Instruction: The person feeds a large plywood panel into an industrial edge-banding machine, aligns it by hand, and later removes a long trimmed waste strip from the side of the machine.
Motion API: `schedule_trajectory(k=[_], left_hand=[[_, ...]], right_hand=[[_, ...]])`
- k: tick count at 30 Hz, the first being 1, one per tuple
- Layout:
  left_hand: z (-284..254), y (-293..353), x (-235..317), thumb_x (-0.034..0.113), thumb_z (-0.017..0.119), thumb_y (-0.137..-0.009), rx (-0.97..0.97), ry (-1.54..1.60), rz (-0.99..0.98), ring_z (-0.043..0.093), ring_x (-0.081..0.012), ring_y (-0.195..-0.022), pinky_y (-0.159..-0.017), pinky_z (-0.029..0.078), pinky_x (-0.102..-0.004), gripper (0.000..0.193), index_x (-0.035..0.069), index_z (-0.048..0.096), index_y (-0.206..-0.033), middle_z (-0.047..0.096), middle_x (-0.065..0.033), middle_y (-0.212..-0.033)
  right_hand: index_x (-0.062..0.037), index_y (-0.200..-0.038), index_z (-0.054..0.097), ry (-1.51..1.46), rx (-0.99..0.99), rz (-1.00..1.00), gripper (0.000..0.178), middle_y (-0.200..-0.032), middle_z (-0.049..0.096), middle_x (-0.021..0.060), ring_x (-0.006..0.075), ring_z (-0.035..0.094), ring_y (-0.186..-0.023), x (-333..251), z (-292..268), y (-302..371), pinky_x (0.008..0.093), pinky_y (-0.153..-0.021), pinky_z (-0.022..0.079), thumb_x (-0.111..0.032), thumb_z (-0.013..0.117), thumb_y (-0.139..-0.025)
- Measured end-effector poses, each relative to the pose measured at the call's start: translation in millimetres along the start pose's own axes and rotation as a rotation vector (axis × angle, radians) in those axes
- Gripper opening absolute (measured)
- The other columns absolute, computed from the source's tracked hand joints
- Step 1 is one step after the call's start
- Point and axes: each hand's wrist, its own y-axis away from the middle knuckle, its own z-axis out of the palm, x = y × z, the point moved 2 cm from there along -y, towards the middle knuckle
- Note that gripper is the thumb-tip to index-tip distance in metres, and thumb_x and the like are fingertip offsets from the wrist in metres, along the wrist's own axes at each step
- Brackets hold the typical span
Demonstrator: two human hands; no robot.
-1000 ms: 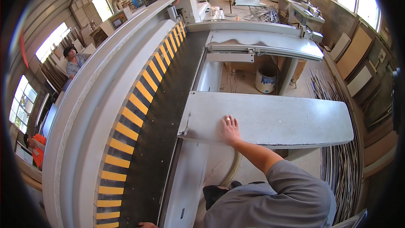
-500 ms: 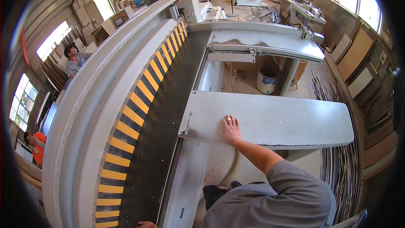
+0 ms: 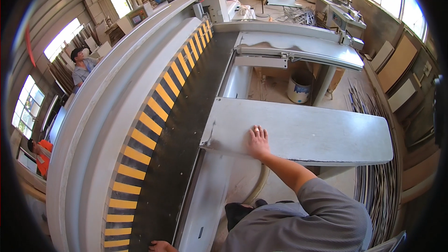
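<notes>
– Fingers (image 3: pixel 257 133) of the right hand (image 3: pixel 259 148) first: how do they sit?

– Loosely spread and flat, clasping nothing. They rest on top of the pale grey bench (image 3: pixel 326 133), close to its near edge and toward its left end.

– Why there, do you think?

– Probably as a prop: the arm (image 3: pixel 290 170) stretches out from the near right, so the bench would take some weight.

– And the left hand (image 3: pixel 162 246)?

– At the near edge of the view, by the black bed (image 3: pixel 175 170). It's cut short there, so I can't tell whether it grips anything.

– How does the bench stand?

– It juts right from the bed, a likely support for anything wide lying across both. A second grey bench (image 3: pixel 298 44) is on the far side, well apart, with a bucket (image 3: pixel 299 88) on the floor (image 3: pixel 270 92) between.

– And the yellow-and-black strip (image 3: pixel 150 124)?

– It runs along the bed's left side, presumably as a warning; both hands lie to its right, the right one well apart from it.
</notes>
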Motion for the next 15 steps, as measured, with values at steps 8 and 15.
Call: schedule_trajectory(k=[8,15], left_hand=[[-11.2,4.4,8.0,0.058,0.033,-0.105,0.017,-0.026,-0.004,0.053,-0.0295,-0.123,-0.103,0.035,-0.0569,0.049,0.021,0.063,-0.118,0.060,-0.0046,-0.132],[-39.5,-4.8,10.3,0.053,0.038,-0.107,-0.405,-0.259,-0.033,0.043,-0.0273,-0.143,-0.118,0.028,-0.0580,0.051,0.020,0.056,-0.142,0.049,-0.0030,-0.154]], right_hand=[[-0.0067,-0.155,0.041,0.007,0.012,-0.003,0.069,-0.167,0.031,0.0170,0.0335,0.019,-0.158,1.6,2.1,-0.7,0.0502,-0.129,0.010,-0.039,0.059,-0.096],[-0.0058,-0.153,0.043,0.020,0.012,-0.006,0.069,-0.165,0.032,0.0176,0.0343,0.020,-0.158,1.0,3.3,-1.9,0.0507,-0.129,0.011,-0.037,0.061,-0.095]])
